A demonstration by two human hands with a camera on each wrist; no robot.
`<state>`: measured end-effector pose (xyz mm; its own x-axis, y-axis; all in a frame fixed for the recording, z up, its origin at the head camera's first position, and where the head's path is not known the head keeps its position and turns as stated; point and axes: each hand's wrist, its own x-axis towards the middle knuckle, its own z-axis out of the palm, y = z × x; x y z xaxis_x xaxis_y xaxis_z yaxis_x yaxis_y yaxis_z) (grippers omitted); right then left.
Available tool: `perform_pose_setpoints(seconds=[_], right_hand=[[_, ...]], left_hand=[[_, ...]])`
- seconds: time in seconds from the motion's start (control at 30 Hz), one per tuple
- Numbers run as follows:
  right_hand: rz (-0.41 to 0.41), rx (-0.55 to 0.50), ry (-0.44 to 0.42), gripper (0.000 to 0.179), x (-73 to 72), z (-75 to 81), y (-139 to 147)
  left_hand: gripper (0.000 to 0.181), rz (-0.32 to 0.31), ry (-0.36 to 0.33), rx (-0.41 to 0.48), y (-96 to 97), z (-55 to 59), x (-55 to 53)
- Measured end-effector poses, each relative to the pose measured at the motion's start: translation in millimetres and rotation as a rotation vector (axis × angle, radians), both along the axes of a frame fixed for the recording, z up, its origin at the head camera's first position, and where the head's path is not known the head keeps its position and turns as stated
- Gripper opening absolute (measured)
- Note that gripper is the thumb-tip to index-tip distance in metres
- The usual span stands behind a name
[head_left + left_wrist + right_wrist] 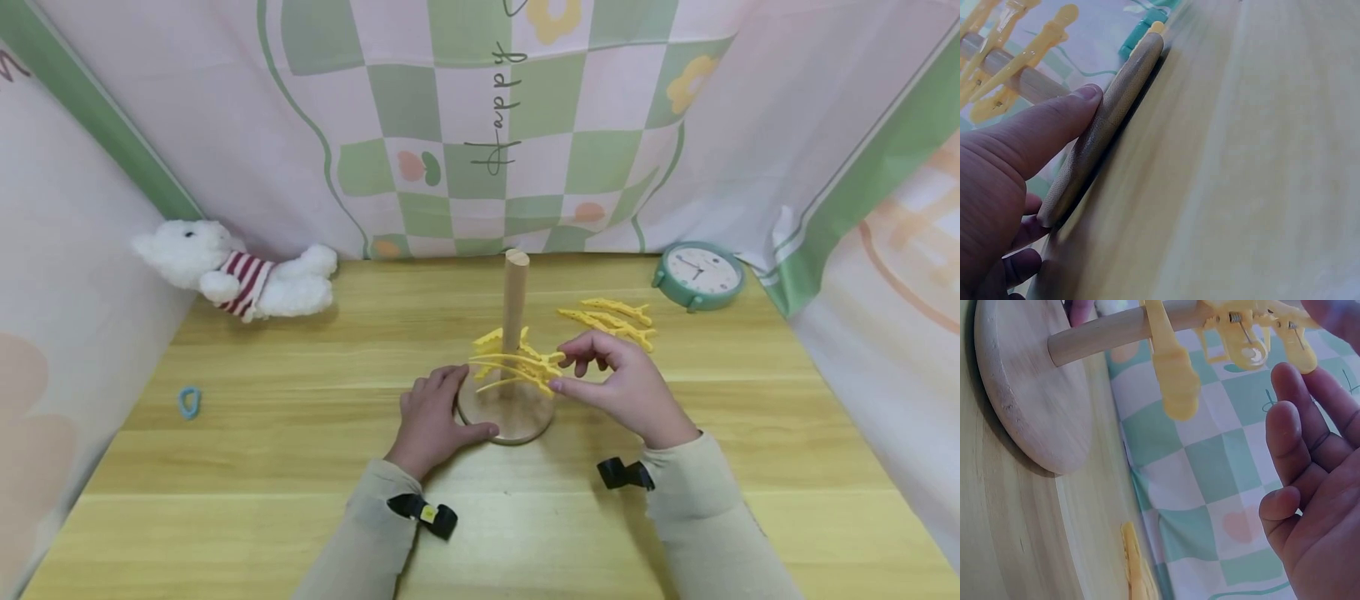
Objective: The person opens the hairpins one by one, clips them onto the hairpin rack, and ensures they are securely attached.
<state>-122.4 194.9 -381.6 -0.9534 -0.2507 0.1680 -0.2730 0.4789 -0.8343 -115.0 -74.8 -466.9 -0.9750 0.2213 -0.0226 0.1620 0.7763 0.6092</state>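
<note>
A wooden stand has a round base (517, 427) and an upright dowel (516, 292). My left hand (433, 423) grips the base at its left edge, thumb on top and fingers around the side. Several yellow alligator clips (1175, 381) are clamped across the dowel at different heights, handles pointing various ways. To the dowel's right, my right hand (626, 387) pinches the handles of the uppermost yellow clip (1299, 353) between thumb and index finger, with that clip's long jaws reaching past the dowel. The right hand's other fingers are loosely curled.
Behind the right hand lie more yellow clips (607, 321) on the wooden table (300, 492). A green round clock (701, 279) lies at the back right. At the back left is a white plush bear (247, 283) in a striped top; a small blue loop (190, 402) lies nearer.
</note>
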Motion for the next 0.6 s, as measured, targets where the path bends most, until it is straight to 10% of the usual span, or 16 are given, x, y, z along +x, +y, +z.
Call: perform_pose_setpoints(seconds=[0.6], right_hand=[[-0.017,0.039,0.078,0.028,-3.4,-3.7,0.3]], left_hand=[[0.101,-0.008,0.008,0.014,-0.8,1.5,0.9]])
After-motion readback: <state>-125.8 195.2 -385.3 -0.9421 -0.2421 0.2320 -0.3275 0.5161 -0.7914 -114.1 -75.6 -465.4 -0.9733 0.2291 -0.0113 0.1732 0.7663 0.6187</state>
